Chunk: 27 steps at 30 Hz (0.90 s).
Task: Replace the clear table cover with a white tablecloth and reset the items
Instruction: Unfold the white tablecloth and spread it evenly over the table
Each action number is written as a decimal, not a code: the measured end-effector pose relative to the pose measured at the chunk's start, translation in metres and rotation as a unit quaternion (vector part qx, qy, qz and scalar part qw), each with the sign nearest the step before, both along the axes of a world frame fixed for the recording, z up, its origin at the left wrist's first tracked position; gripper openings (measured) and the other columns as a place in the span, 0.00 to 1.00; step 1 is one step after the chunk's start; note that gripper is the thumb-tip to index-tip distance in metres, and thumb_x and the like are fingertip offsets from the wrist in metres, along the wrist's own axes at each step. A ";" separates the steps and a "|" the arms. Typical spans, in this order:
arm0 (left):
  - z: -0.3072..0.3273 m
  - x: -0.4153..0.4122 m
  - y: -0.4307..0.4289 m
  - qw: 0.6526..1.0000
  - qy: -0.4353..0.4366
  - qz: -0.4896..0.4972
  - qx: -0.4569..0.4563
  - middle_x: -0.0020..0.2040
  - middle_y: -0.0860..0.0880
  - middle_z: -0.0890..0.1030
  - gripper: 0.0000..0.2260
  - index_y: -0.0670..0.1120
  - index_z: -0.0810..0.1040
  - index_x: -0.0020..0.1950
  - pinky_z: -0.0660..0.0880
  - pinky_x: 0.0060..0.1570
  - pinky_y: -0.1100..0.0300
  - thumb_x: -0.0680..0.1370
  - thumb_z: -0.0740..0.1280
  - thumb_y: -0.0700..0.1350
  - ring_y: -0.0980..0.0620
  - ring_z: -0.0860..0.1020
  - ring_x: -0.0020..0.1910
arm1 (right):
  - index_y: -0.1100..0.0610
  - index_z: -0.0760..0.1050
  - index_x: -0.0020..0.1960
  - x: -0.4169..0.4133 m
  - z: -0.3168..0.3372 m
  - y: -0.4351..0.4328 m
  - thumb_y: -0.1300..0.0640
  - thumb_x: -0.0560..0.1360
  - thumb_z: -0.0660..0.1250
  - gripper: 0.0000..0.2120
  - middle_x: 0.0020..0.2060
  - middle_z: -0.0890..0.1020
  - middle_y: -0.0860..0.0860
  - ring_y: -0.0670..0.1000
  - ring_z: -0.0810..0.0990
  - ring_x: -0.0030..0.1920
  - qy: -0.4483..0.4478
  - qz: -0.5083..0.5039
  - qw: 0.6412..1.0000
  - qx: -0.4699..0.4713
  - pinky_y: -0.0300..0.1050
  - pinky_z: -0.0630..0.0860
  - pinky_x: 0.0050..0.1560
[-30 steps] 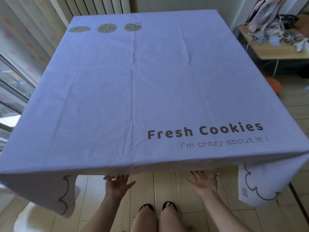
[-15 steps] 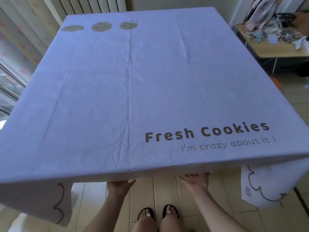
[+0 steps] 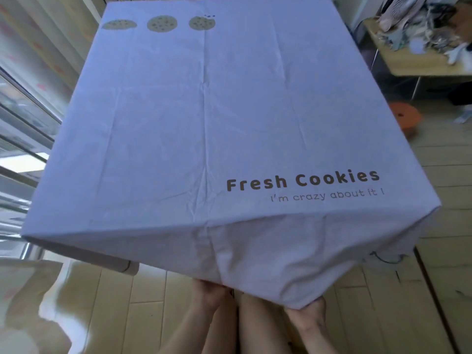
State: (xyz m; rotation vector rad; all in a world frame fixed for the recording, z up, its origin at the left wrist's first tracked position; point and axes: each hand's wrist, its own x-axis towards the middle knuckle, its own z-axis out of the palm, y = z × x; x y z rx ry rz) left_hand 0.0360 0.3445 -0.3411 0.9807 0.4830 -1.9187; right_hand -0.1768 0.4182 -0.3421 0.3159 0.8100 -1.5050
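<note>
The white tablecloth [image 3: 204, 123] is spread over the tabletop [image 3: 102, 258]. Its near overhang is drawn down and towards the body into a taut tent that ends at the two grips. The hem corner is pinched by the right hand [image 3: 310, 315], with the cloth running straight up and away from it. The left hand [image 3: 210, 291] is met at the hem beside it, but its fingers are hidden behind the fabric, so it cannot be told whether they are closed on it.

The cloth is judged light, soft and limp. Creases radiate from the grips, and no shape is kept where it is unsupported. It can probably be slid across the surface with little force, so it is easily pulled askew. The overhang is gone to the left of the left grip, where the table's bare edge is exposed. A hold is best taken along the hem, with the hands set wider apart so that the pull is shared evenly.
</note>
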 end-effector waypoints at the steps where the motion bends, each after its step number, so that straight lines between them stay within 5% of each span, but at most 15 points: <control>1: 0.008 -0.002 0.005 0.999 0.030 0.021 -0.009 0.50 0.46 0.83 0.18 0.46 0.82 0.52 0.76 0.52 0.48 0.79 0.53 0.49 0.44 0.81 0.49 | 0.69 0.50 0.74 -0.008 -0.001 0.011 0.61 0.77 0.23 0.31 0.73 0.50 0.68 0.69 0.48 0.74 -0.032 -0.005 0.998 -0.062 0.61 0.36 0.72; 3: 0.020 -0.003 0.017 0.997 0.057 0.049 -0.007 0.54 0.48 0.81 0.17 0.49 0.78 0.59 0.74 0.57 0.49 0.81 0.53 0.51 0.45 0.79 0.53 | 0.68 0.44 0.75 -0.010 0.006 0.024 0.55 0.71 0.12 0.41 0.74 0.45 0.67 0.68 0.37 0.73 -0.031 -0.024 0.986 -0.162 0.54 0.25 0.69; 4: 0.027 -0.002 0.023 0.997 0.053 0.055 -0.011 0.55 0.47 0.81 0.16 0.49 0.76 0.61 0.76 0.56 0.49 0.80 0.54 0.50 0.45 0.80 0.53 | 0.59 0.47 0.77 -0.005 0.019 0.026 0.54 0.76 0.19 0.34 0.76 0.46 0.59 0.63 0.41 0.75 0.051 -0.035 0.986 -0.157 0.53 0.27 0.71; 5: 0.035 0.000 0.029 0.997 0.049 0.062 -0.019 0.54 0.46 0.82 0.15 0.49 0.75 0.62 0.78 0.53 0.48 0.78 0.56 0.48 0.44 0.81 0.52 | 0.51 0.51 0.75 -0.005 0.042 0.023 0.52 0.82 0.34 0.24 0.75 0.48 0.52 0.59 0.48 0.76 0.096 -0.029 0.990 -0.096 0.53 0.33 0.73; 6: 0.048 0.003 0.030 0.997 0.028 0.060 -0.032 0.53 0.45 0.83 0.15 0.47 0.75 0.61 0.79 0.51 0.49 0.76 0.57 0.45 0.44 0.82 0.51 | 0.50 0.58 0.73 0.000 0.060 0.019 0.51 0.80 0.55 0.23 0.75 0.55 0.51 0.59 0.57 0.75 0.066 -0.028 0.996 -0.045 0.54 0.41 0.75; 8: 0.072 0.019 0.031 0.991 -0.016 0.044 -0.124 0.52 0.46 0.84 0.15 0.43 0.78 0.58 0.75 0.56 0.58 0.77 0.56 0.44 0.50 0.81 0.53 | 0.55 0.78 0.60 -0.009 0.073 0.015 0.55 0.50 0.82 0.38 0.61 0.79 0.55 0.59 0.76 0.61 0.026 -0.078 0.994 0.073 0.55 0.66 0.67; 10: 0.084 0.035 0.032 0.988 -0.139 -0.003 -0.060 0.36 0.48 0.84 0.08 0.40 0.81 0.45 0.78 0.40 0.64 0.75 0.68 0.45 0.54 0.82 0.39 | 0.57 0.77 0.46 -0.024 0.075 0.017 0.56 0.35 0.82 0.39 0.37 0.84 0.52 0.52 0.83 0.43 0.118 -0.082 0.973 0.182 0.44 0.78 0.42; 12: 0.095 0.049 0.042 0.926 -0.354 -0.067 0.118 0.31 0.46 0.82 0.05 0.38 0.78 0.44 0.76 0.33 0.61 0.75 0.69 0.41 0.48 0.79 0.34 | 0.57 0.75 0.45 -0.029 0.088 0.019 0.58 0.57 0.80 0.20 0.33 0.79 0.51 0.54 0.83 0.43 0.277 -0.040 0.913 0.298 0.41 0.76 0.36; 14: 0.111 0.047 0.049 0.810 -0.544 -0.099 0.195 0.45 0.38 0.81 0.10 0.33 0.77 0.52 0.75 0.41 0.53 0.74 0.68 0.38 0.41 0.78 0.42 | 0.60 0.75 0.44 -0.028 0.104 0.020 0.61 0.71 0.70 0.05 0.33 0.78 0.53 0.57 0.80 0.41 0.464 0.020 0.791 0.399 0.45 0.75 0.39; 16: 0.131 0.039 0.052 0.742 -0.617 -0.175 0.198 0.52 0.35 0.78 0.13 0.33 0.74 0.57 0.71 0.43 0.51 0.75 0.66 0.39 0.36 0.77 0.49 | 0.61 0.68 0.35 -0.029 0.110 0.023 0.63 0.72 0.67 0.09 0.29 0.75 0.56 0.57 0.74 0.34 0.560 0.050 0.704 0.434 0.43 0.68 0.33; 18: 0.139 0.040 0.052 0.767 -0.581 -0.167 0.217 0.54 0.36 0.78 0.15 0.33 0.74 0.59 0.71 0.45 0.51 0.75 0.66 0.38 0.36 0.77 0.50 | 0.60 0.64 0.31 -0.034 0.112 0.024 0.66 0.69 0.66 0.13 0.31 0.75 0.61 0.57 0.71 0.33 0.567 0.036 0.708 0.420 0.43 0.67 0.31; 21: 0.138 0.060 0.037 0.884 -0.389 -0.003 0.259 0.57 0.45 0.77 0.12 0.34 0.75 0.60 0.73 0.50 0.57 0.77 0.61 0.34 0.41 0.77 0.43 | 0.61 0.67 0.31 -0.043 0.110 0.023 0.68 0.68 0.68 0.12 0.31 0.73 0.57 0.54 0.72 0.37 0.444 0.003 0.783 0.435 0.41 0.71 0.24; 23: 0.137 0.076 0.033 0.925 -0.263 0.067 0.267 0.44 0.48 0.82 0.07 0.41 0.76 0.46 0.77 0.44 0.67 0.79 0.59 0.35 0.50 0.80 0.33 | 0.58 0.69 0.32 -0.048 0.112 0.023 0.67 0.67 0.69 0.11 0.33 0.74 0.52 0.52 0.74 0.40 0.362 -0.029 0.812 0.457 0.39 0.75 0.36; 25: 0.137 0.087 0.034 0.937 -0.229 0.070 0.255 0.23 0.51 0.78 0.11 0.46 0.69 0.36 0.74 0.22 0.69 0.77 0.58 0.36 0.55 0.76 0.21 | 0.56 0.69 0.34 -0.052 0.111 0.022 0.69 0.67 0.67 0.11 0.35 0.75 0.51 0.50 0.75 0.36 0.285 -0.046 0.841 0.457 0.41 0.75 0.36; 27: 0.136 0.092 0.035 0.949 -0.229 0.090 0.199 0.22 0.50 0.78 0.11 0.46 0.71 0.40 0.76 0.23 0.61 0.72 0.56 0.32 0.52 0.79 0.32 | 0.55 0.69 0.36 -0.055 0.115 0.020 0.70 0.68 0.65 0.11 0.36 0.74 0.50 0.47 0.73 0.33 0.245 -0.079 0.856 0.448 0.34 0.72 0.24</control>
